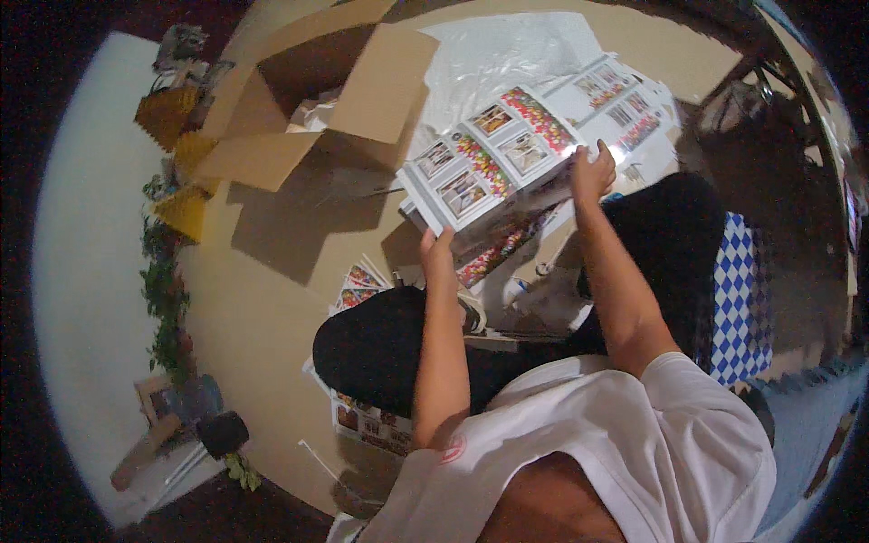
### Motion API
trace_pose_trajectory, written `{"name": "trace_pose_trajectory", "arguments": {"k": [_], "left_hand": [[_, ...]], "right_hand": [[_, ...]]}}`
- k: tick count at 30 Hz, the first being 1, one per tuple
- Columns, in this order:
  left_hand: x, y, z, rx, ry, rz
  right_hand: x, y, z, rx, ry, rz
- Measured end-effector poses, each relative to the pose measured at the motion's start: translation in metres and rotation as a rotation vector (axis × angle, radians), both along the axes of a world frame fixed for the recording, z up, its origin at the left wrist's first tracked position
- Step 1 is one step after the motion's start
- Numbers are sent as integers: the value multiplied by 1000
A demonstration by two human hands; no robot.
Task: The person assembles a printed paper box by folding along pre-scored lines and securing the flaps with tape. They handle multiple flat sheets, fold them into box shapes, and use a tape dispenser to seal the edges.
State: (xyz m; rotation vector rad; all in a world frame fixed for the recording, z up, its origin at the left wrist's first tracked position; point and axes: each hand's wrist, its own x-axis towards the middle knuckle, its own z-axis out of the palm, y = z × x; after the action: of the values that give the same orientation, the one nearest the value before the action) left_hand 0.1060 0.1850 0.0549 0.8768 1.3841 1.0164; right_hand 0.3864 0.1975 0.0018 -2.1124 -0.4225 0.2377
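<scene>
A wide white printed panel (496,156), with framed pictures and bands of coloured flowers, is held up tilted over my crossed legs. My left hand (437,246) is closed on its near left corner. At its right end, my right hand (593,172) grips the edge, with a finger pointing up. Whether it is a single folded piece or several layers, I cannot tell. Below it, another flower-printed surface (502,253) shows in part. More printed white sheets (625,107) with similar pictures lie just beyond my right hand.
An open cardboard box (380,90) with pale material inside stands at the far left. Clear plastic wrap (511,50) lies behind the panel. Printed cards (360,288) fan out by my left knee. A blue-and-white chequered cloth (735,299) is at the right; leafy plants (165,299) line the left.
</scene>
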Motion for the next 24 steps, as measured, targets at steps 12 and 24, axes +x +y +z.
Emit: {"name": "trace_pose_trajectory", "arguments": {"k": [12, 24], "left_hand": [[54, -10, 174, 430, 897, -487], [49, -69, 39, 853, 1149, -582]], "right_hand": [[-22, -79, -88, 73, 1143, 390], [-63, -69, 30, 473, 333, 861]]}}
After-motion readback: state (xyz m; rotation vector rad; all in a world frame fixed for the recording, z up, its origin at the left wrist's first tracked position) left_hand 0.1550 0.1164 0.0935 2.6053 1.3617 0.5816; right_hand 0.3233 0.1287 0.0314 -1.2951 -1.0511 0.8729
